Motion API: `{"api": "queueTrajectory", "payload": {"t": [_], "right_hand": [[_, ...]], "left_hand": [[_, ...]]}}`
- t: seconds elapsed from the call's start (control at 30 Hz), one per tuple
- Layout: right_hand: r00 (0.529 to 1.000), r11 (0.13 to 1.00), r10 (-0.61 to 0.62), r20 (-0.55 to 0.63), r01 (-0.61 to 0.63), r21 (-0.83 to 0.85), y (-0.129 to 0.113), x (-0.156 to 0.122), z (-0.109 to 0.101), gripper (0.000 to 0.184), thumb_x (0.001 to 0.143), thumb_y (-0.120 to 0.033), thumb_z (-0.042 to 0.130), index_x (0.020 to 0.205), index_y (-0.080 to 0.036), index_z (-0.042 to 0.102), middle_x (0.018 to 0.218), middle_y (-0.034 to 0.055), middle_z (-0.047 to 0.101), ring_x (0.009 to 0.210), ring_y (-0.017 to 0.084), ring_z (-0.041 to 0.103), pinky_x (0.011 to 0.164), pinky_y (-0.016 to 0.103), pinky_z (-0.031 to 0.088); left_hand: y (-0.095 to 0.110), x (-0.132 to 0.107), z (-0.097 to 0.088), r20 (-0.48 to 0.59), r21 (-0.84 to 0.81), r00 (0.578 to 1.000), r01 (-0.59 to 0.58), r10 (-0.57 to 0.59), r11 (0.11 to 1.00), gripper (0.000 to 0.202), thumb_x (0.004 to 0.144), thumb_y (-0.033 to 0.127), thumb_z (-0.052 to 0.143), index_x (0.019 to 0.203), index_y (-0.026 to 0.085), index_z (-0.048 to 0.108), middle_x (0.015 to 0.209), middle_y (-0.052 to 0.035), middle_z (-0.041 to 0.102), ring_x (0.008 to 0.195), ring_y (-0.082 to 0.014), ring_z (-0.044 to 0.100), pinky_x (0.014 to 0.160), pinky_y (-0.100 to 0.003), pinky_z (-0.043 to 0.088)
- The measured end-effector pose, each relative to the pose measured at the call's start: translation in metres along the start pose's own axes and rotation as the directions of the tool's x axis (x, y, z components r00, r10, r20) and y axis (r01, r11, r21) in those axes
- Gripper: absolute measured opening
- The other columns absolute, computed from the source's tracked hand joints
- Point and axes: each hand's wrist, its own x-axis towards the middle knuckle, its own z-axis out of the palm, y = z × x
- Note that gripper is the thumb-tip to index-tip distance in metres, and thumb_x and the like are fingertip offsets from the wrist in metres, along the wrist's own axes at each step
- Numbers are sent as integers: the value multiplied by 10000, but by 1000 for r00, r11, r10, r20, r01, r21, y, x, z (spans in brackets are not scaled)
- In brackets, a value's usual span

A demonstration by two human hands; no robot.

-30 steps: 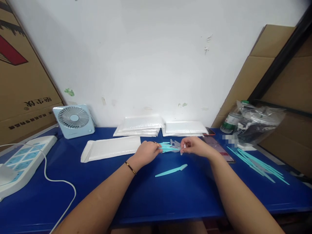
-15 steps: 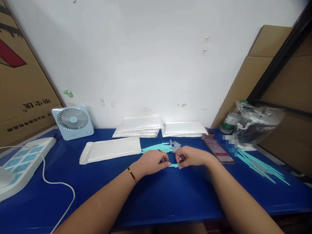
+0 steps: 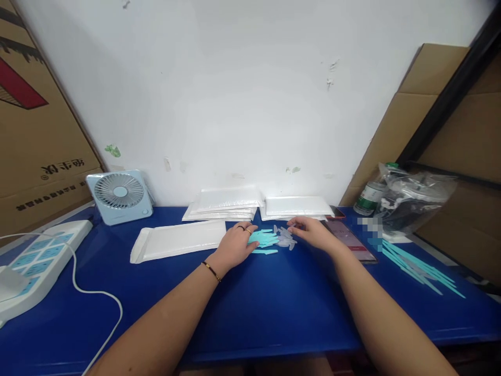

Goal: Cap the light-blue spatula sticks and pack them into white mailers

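Slim turquoise sticks shaped like eyebrow razors (image 3: 263,238) lie in a pile at the middle of the blue table. My left hand (image 3: 237,244) rests over the pile's left end, thumb and forefinger apart. One stick (image 3: 266,251) lies apart in front of the pile, its left end by my left thumb. Right of the pile are several small translucent caps (image 3: 286,241). My right hand (image 3: 309,230) is at their upper right edge with its fingers curled and tips drawn together. Whatever those fingertips may pinch is too small to make out.
White padded mailers lie at left (image 3: 178,240) and stacked by the wall (image 3: 227,201). A phone (image 3: 348,240) is beside my right wrist. More turquoise sticks (image 3: 422,269) lie far right, near a bottle (image 3: 368,198). A fan (image 3: 119,196) and power strip (image 3: 47,256) stand left.
Both hands have moved apart and away from me. The turquoise piece pinched between them is no longer there; my left hand is now over the pile, my right at the caps.
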Motion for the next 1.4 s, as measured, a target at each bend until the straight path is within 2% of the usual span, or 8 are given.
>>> {"api": "queueTrajectory", "payload": {"t": [0.07, 0.13, 0.2, 0.27, 0.4, 0.53, 0.7, 1.4], "right_hand": [[998, 997, -59, -30, 57, -43, 0, 2, 6, 305, 839, -404, 506, 1029, -197, 626, 993, 77, 659, 890, 218, 595, 800, 341, 459], [988, 986, -155, -23, 153, -66, -3, 3, 14, 322, 868, -394, 471, 1083, -199, 612, 1088, 93, 629, 1004, 233, 566, 896, 369, 428], [968, 966, -250, 2, 249, -74, -8, 4, 24, 354, 894, -394, 436, 1143, -196, 590, 1150, 104, 599, 1096, 235, 523, 971, 383, 386], [955, 953, -292, 44, 295, -70, -10, 6, 35, 398, 914, -410, 395, 1216, -204, 553, 1218, 106, 567, 1176, 233, 471, 1023, 394, 346], [951, 962, -257, 173, 269, -49, -7, 8, 48, 509, 925, -492, 324, 1312, -205, 488, 1374, 101, 452, 1310, 237, 341, 1100, 409, 256], [947, 974, -218, 237, 228, -13, -2, 8, 47, 579, 913, -552, 294, 1343, -201, 461, 1413, 86, 410, 1355, 236, 272, 1126, 397, 214], [949, 977, -209, 236, 215, 1, -3, 8, 44, 562, 904, -557, 323, 1343, -233, 461, 1425, 69, 400, 1355, 245, 278, 1127, 421, 205], [948, 980, -177, 266, 196, -47, -9, 6, 40, 589, 897, -574, 325, 1350, -219, 449, 1443, 85, 370, 1366, 212, 257, 1124, 388, 214]], "left_hand": [[0, -1, 6, 20, 12, 1000, -13, 12, 1000, 595, 883, 502, 410, 1390, 197, 342, 1447, -107, 340, 1345, -267, 264, 1076, -411, 266], [1, -2, 12, 72, 27, 997, -28, 26, 999, 644, 895, 554, 329, 1430, 202, 260, 1498, -102, 246, 1391, -268, 150, 1101, -457, 199], [1, -1, 17, 122, 40, 992, -37, 31, 999, 637, 906, 568, 263, 1435, 213, 250, 1498, -96, 250, 1393, -263, 150, 1103, -483, 177], [0, -1, 19, 146, 49, 989, -38, 31, 998, 621, 909, 570, 244, 1424, 225, 282, 1483, -93, 289, 1383, -263, 193, 1098, -489, 185], [-2, -1, 20, 161, 53, 986, -42, 34, 998, 622, 904, 578, 247, 1419, 231, 296, 1475, -94, 306, 1370, -266, 232, 1090, -481, 210], [-1, -2, 18, 175, 46, 984, -37, 28, 998, 631, 903, 581, 246, 1421, 224, 293, 1479, -98, 296, 1372, -270, 224, 1088, -485, 211], [0, -1, 16, 192, 46, 981, -31, 22, 998, 643, 901, 591, 238, 1425, 223, 283, 1485, -94, 282, 1374, -274, 218, 1091, -491, 201], [0, 0, 14, 235, 57, 972, -26, 12, 998, 672, 895, 615, 186, 1440, 227, 244, 1501, -77, 244, 1386, -258, 184, 1104, -474, 183]]}}
